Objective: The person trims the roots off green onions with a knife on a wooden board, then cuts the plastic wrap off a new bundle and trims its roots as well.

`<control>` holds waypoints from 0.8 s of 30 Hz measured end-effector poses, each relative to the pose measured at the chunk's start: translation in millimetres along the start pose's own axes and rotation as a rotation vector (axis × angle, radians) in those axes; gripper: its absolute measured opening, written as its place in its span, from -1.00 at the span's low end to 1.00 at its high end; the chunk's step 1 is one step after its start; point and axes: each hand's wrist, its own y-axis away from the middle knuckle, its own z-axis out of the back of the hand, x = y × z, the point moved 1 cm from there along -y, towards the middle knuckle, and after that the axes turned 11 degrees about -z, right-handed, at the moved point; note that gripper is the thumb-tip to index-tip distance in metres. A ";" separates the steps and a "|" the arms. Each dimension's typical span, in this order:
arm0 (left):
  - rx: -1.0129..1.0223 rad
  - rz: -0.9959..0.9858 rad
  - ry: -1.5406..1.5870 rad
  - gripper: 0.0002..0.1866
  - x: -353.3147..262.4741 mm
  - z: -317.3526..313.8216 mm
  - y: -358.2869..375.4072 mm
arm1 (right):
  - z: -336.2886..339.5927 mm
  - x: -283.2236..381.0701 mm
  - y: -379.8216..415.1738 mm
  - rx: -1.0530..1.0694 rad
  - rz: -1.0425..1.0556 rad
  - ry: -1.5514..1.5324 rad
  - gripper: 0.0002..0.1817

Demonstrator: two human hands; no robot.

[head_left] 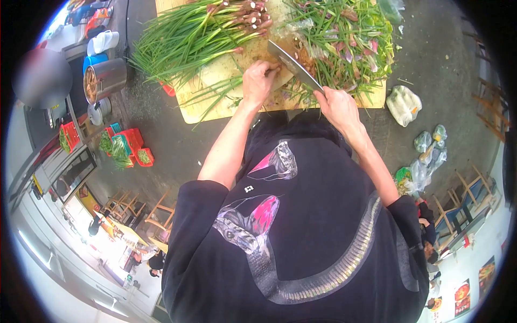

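Left hand (259, 83): fingers curled together beside the blade; whether they pinch a stalk cannot be told. Right hand (339, 106): closed on the knife (294, 64), handle mostly hidden. Onions (207, 35): on the board (215, 112), ahead-left of the left hand, which is nearer; long axis crosswise, bulbs rightward. Far side cut off by the view's edge.

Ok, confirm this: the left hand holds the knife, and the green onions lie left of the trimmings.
No: the head view shows the knife in the right hand, not the left hand. The green onions do lie left of the trimmings.
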 end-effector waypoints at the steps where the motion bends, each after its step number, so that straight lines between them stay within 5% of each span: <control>1: 0.000 0.005 0.012 -0.88 0.5 0.1 -0.3 | 0.3 -1.6 -0.1 0.002 0.011 0.015 -0.63; 18: 0.072 0.037 -0.095 -0.76 -2.3 0.2 -1.0 | -12.0 -13.7 5.8 -0.002 -0.042 0.006 -0.61; 24: -0.010 0.212 0.331 -0.78 -19.4 28.7 -1.8 | -9.9 -28.7 10.1 -0.099 -0.141 -0.130 -0.63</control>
